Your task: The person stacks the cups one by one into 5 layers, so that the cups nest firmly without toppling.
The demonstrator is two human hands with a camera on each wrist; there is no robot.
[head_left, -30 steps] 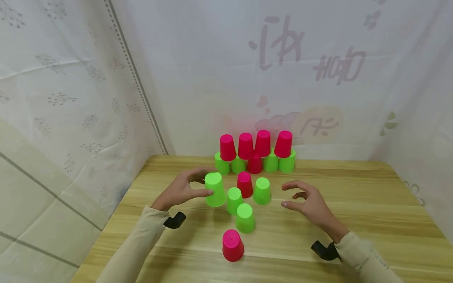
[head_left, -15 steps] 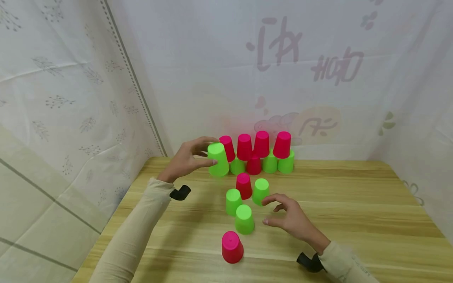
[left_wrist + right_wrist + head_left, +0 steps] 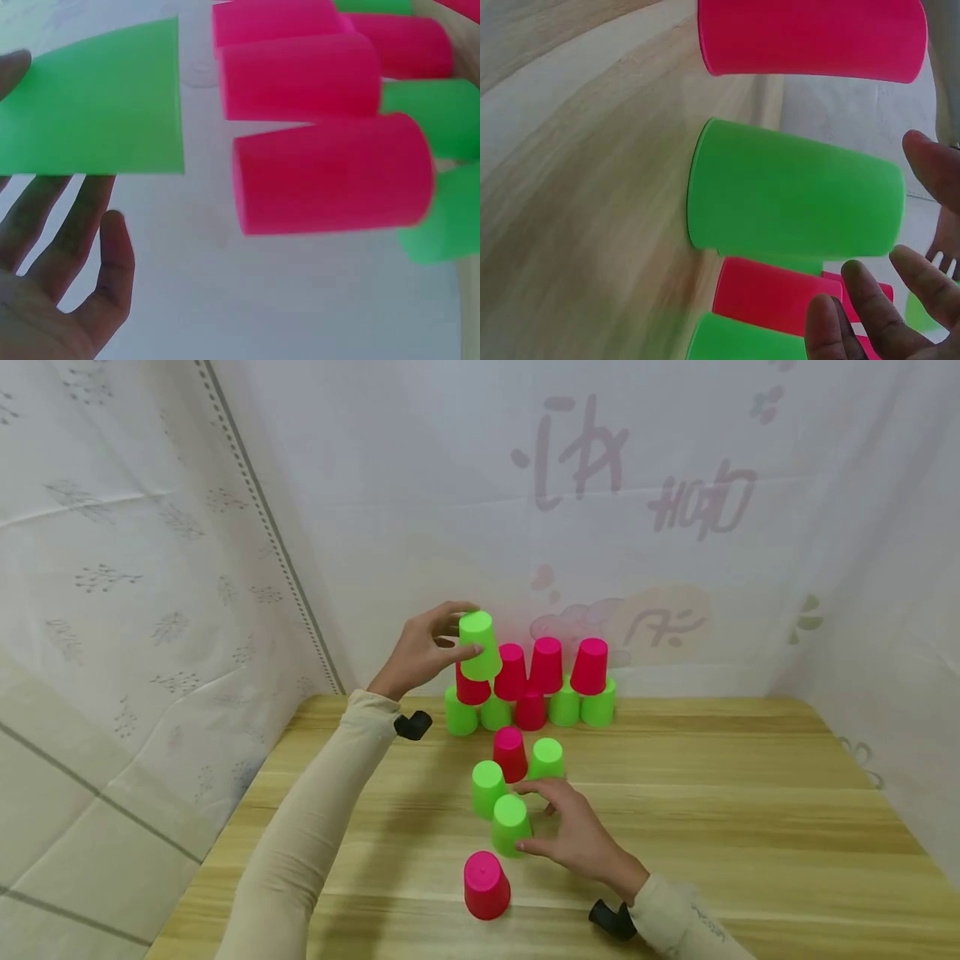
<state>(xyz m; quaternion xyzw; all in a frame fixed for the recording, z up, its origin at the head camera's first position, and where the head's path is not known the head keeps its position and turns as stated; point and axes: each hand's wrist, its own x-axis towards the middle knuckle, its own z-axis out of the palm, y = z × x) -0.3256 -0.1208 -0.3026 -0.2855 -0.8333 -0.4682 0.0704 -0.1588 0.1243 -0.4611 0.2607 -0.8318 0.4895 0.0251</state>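
Green and upturned, the raised cup (image 3: pixel 480 645) sits pinched between the thumb and fingers of your left hand (image 3: pixel 423 649), held in the air just above the left end of the stacked cups (image 3: pixel 528 687) at the back of the table (image 3: pixel 750 810). Your right hand (image 3: pixel 573 835) is low over the table with fingers loosely spread, fingertips touching the near green cup (image 3: pixel 510 825) without closing round it; a pink cup (image 3: pixel 485 884) stands just in front.

Head view high, facing forward-down, wrist views close, seemingly sideways, sharing the cups (image 3: pixel 525 693).
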